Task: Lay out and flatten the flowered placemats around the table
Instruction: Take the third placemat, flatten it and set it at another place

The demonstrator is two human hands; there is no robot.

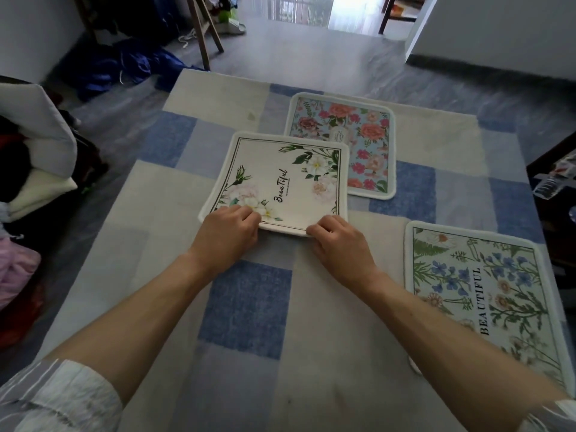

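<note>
Outstretched, left hand [229, 232] and right hand [339, 244] are pinched on the lower edge of the white placemat [280, 182], mid-frame; judged light, limp, best held by corners.

I read blue-and-cream checks on the worktop cloth [249, 307]; centre placemat [280, 182] white, pale blooms; 1 o'clock placemat [358, 135] light blue, red roses; 4 o'clock placemat [473, 291] green ferns.

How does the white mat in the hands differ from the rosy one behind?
The white mat is plain, with pale corner flowers and a word; the rosy mat is light blue, covered in roses. The left hand and right hand pinch the white mat's near edge; no hand touches the rosy mat. Both are squarish, white-rimmed.
</note>
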